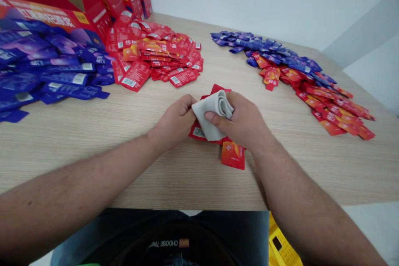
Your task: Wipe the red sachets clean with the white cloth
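My right hand (245, 118) is closed around a folded pale grey cloth (208, 118), its thumb pressed on the front. Under the cloth lies a red sachet (197, 132) with a white barcode, mostly covered. My left hand (176, 119) is closed at the sachet's left edge, beside the cloth's corner; its fingertips are partly hidden. Below my right hand a red-and-orange sachet (233, 156) rests on the table. More red shows behind the cloth, and how many sachets are there I cannot tell.
A heap of red sachets (183, 56) lies beyond my left hand, beside a heap of blue sachets (56, 64). Open red boxes (99, 6) stand behind them. At right runs a long row of blue and red sachets (293, 72). A yellow crate (282, 245) sits below the table edge.
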Demonstrator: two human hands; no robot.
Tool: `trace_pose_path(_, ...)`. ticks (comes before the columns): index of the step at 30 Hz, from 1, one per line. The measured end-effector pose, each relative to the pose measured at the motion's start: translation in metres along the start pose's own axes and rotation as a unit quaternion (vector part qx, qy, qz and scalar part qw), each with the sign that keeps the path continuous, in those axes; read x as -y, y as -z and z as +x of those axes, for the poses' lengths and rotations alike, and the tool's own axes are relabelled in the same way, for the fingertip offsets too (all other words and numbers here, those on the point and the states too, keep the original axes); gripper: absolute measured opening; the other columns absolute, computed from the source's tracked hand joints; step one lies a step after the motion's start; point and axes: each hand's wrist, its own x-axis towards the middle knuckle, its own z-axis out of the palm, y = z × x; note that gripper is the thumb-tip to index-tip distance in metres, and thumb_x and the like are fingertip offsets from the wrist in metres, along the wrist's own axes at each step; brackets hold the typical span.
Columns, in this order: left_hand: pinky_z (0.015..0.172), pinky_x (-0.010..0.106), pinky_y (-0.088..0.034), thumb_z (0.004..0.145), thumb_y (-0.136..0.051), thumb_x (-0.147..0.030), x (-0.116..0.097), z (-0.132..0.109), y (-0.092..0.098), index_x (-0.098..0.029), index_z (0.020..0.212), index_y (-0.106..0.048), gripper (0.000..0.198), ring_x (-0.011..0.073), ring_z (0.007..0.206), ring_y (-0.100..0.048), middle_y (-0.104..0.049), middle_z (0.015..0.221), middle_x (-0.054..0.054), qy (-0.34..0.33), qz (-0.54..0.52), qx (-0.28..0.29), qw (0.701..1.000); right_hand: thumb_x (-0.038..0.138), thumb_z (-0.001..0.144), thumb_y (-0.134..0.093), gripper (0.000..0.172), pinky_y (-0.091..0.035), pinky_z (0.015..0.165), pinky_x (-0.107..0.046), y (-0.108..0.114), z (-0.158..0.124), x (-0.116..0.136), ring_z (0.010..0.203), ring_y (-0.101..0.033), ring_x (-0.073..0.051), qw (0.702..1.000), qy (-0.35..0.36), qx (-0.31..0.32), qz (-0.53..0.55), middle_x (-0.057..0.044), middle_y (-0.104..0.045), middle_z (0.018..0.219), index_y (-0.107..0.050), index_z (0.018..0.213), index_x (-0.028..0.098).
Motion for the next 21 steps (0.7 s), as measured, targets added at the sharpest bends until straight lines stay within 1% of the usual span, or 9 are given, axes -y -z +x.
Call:
trace_pose_path(3,0.054,0.022,-0.042,0.086,-0.061,-0.027,0.0,-0.001,0.001,-0.02,0.079,-0.053,0.013,0.0105,0.058,-0.05,-0.055,0.067,-0.003,-0.005,0.047,0.014,0.999,0.054,0.082,-0.064,0.032,-0.04,0.068,-0.034,0.003,0.002,-0.001,0.077,-0.056,-0.022,0.998,-0.036,-0.044,-0.009,-0.003,-0.062,0.08,-0.056,0.081,0.022)
trace_pose_path(5,0.055,0.023,-0.044,0.086,-0.06,-0.027,-0.002,-0.002,0.0,-0.02,0.079,-0.052,0.013,0.0111,0.059,-0.051,-0.055,0.067,-0.003,-0.001,0.051,0.025,0.998,0.055,0.082,-0.064,0.033,-0.039,0.066,-0.033,0.004,0.003,-0.003,0.076,-0.056,-0.022,0.998,-0.043,-0.04,0.002,-0.003,-0.062,0.079,-0.057,0.082,0.022)
trace_pose_path(8,0.058,0.026,-0.05,0.085,-0.062,-0.027,-0.006,-0.004,-0.003,-0.02,0.079,-0.051,0.014,0.0123,0.06,-0.055,-0.057,0.068,-0.002,0.016,0.018,0.024,0.999,0.057,0.081,-0.065,0.035,-0.039,0.065,-0.033,0.005,0.005,-0.004,0.076,-0.056,-0.022,1.0,-0.029,-0.007,0.01,-0.002,-0.063,0.08,-0.058,0.083,0.023)
trace_pose_path(11,0.058,0.028,-0.053,0.085,-0.061,-0.027,-0.008,-0.004,-0.005,-0.02,0.078,-0.051,0.013,0.0127,0.059,-0.056,-0.057,0.067,-0.002,0.03,-0.021,0.011,0.999,0.055,0.083,-0.064,0.032,-0.039,0.067,-0.034,0.002,0.004,-0.004,0.077,-0.055,-0.022,0.997,-0.044,-0.057,-0.011,-0.003,-0.061,0.079,-0.056,0.081,0.023)
trace_pose_path(12,0.057,0.028,-0.052,0.084,-0.062,-0.026,-0.008,-0.003,-0.005,-0.02,0.078,-0.051,0.013,0.0126,0.058,-0.056,-0.057,0.066,-0.003,0.033,-0.027,0.005,0.999,0.054,0.083,-0.064,0.032,-0.039,0.067,-0.034,0.001,0.003,-0.003,0.078,-0.055,-0.022,0.998,-0.04,-0.054,-0.011,-0.003,-0.061,0.08,-0.056,0.082,0.023)
trace_pose_path(15,0.049,0.024,-0.046,0.079,-0.065,-0.021,-0.008,0.0,-0.005,-0.021,0.077,-0.051,0.015,0.0116,0.053,-0.053,-0.055,0.062,-0.004,0.046,-0.05,-0.02,0.997,0.053,0.083,-0.064,0.032,-0.039,0.069,-0.034,-0.003,-0.002,0.005,0.079,-0.055,-0.022,1.0,0.008,0.011,0.005,-0.004,-0.063,0.084,-0.057,0.085,0.023)
trace_pose_path(18,0.045,0.021,-0.038,0.08,-0.062,-0.019,-0.011,0.003,-0.003,-0.02,0.074,-0.049,0.014,0.0098,0.048,-0.046,-0.049,0.057,-0.005,0.057,-0.09,-0.056,0.993,0.052,0.084,-0.064,0.03,-0.039,0.07,-0.032,-0.006,-0.006,0.011,0.079,-0.053,-0.02,0.994,0.068,0.083,0.007,-0.003,-0.061,0.084,-0.058,0.085,0.022)
trace_pose_path(20,0.046,0.021,-0.038,0.082,-0.058,-0.017,-0.014,0.004,-0.003,-0.02,0.073,-0.048,0.014,0.0094,0.048,-0.043,-0.047,0.056,-0.005,0.059,-0.107,-0.076,0.99,0.05,0.083,-0.066,0.029,-0.038,0.071,-0.032,-0.007,-0.007,0.012,0.078,-0.052,-0.02,0.99,0.094,0.101,-0.003,-0.002,-0.059,0.083,-0.058,0.083,0.022)
trace_pose_path(21,0.046,0.021,-0.038,0.082,-0.057,-0.016,-0.015,0.005,-0.003,-0.02,0.073,-0.048,0.014,0.0096,0.049,-0.044,-0.046,0.056,-0.005,0.061,-0.114,-0.082,0.988,0.05,0.083,-0.066,0.029,-0.038,0.071,-0.032,-0.007,-0.007,0.011,0.079,-0.051,-0.02,0.991,0.096,0.092,-0.007,-0.003,-0.059,0.082,-0.058,0.083,0.022)
